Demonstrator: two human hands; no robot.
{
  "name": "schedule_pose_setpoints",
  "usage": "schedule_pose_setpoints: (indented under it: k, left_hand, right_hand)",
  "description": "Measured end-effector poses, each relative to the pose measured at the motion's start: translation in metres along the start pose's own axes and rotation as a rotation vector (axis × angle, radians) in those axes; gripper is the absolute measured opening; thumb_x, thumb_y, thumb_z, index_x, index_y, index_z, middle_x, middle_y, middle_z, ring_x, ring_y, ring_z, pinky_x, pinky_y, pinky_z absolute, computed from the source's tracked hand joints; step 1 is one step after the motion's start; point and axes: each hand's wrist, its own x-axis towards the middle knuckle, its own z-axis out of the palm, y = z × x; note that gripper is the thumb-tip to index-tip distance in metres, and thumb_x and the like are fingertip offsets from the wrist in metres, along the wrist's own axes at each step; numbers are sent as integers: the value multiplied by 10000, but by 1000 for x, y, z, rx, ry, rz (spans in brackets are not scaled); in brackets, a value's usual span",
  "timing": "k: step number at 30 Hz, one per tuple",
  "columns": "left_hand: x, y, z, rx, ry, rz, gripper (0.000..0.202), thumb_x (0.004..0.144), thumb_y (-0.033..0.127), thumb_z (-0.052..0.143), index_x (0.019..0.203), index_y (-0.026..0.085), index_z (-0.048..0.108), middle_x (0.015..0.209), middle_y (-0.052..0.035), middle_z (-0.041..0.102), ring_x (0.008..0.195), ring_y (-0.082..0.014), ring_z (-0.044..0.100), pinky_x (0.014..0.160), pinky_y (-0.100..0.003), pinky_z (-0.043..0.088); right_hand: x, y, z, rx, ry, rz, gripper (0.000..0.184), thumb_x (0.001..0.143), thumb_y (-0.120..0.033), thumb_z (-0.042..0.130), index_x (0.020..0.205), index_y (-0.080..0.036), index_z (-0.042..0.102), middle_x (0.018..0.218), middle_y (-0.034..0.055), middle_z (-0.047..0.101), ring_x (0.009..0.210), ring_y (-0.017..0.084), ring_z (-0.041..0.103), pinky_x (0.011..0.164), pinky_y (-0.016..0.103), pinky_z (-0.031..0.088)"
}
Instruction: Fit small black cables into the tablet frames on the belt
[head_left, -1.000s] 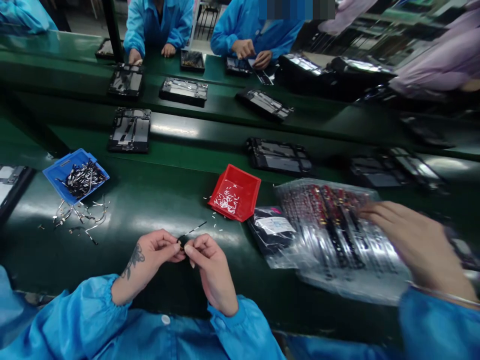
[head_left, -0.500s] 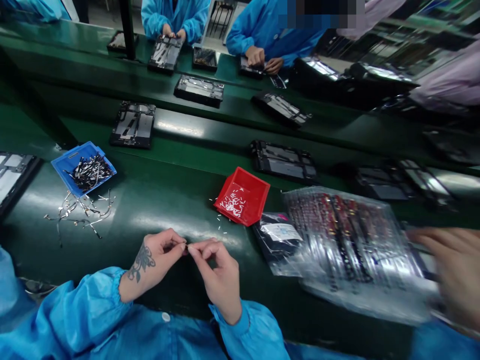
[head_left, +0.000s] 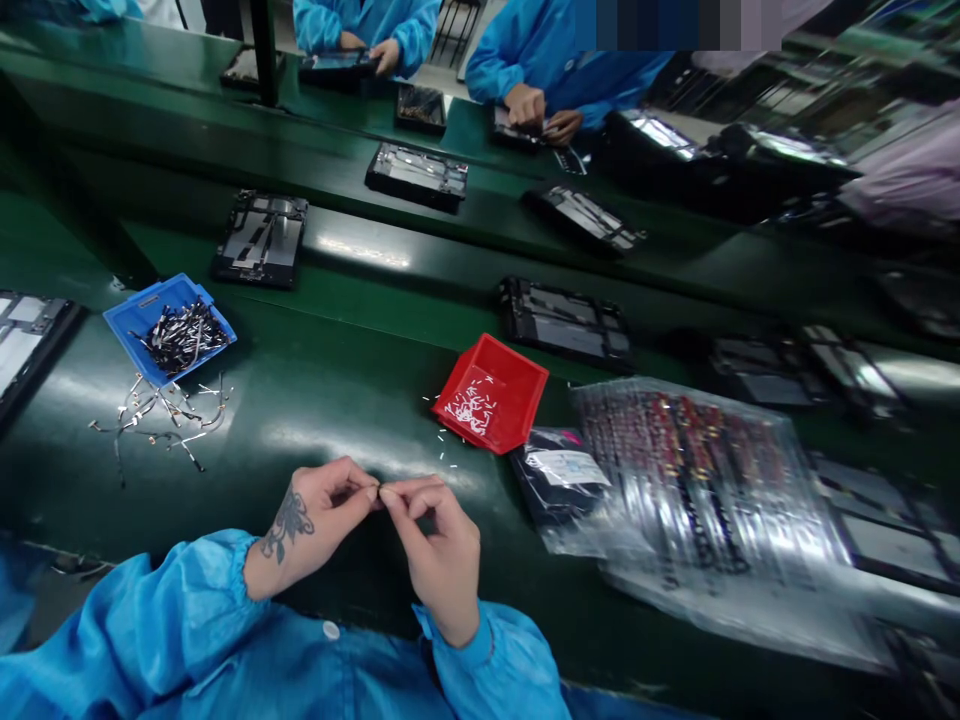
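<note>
The left hand (head_left: 315, 520) and right hand (head_left: 435, 550) meet over the bench (head_left: 330, 420), their fingers (head_left: 405, 490) pinched closed from both sides on a tiny piece (head_left: 379, 492), almost hidden between the fingertips and too small to identify. Just beyond, a red plastic tray (head_left: 510, 425) holds white slivers (head_left: 469, 410); a blue tray (head_left: 150, 355) sits further left.

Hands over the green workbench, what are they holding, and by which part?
The tattooed left hand and bare right hand pinch a tiny dark piece between their fingertips; fingers hide it, so which part can't be told.
</note>
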Motion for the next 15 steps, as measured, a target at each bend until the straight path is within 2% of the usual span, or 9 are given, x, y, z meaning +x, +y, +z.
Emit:
schedule_pose_setpoints:
  k: [5,8,15]
  left_hand:
    - [0,-2,0,-142,13,-29,157,800,276,657,758,124,665,699,-54,698,681,-164,673,674,-259,541]
    - [0,-1,0,-267,-18,-88,148,791,271,687,771,128,652,706,-45,712,701,-157,689,699,-252,552]
    - [0,2,-1,-378,-40,-99,213,750,236,754,870,136,610,742,-34,726,726,-147,700,743,-260,555]
  right_hand:
    - [1,3,3,306,6,318,222,811,-231,686,762,-202,472,844,2,634,674,114,612,532,206,487]
    - [4,3,2,428,-35,459,246,777,-270,732,774,-198,496,828,-3,638,677,109,615,538,193,491]
    - [7,-2,0,532,-12,485,237,770,-277,752,745,-188,534,806,-11,673,648,82,612,613,196,521]
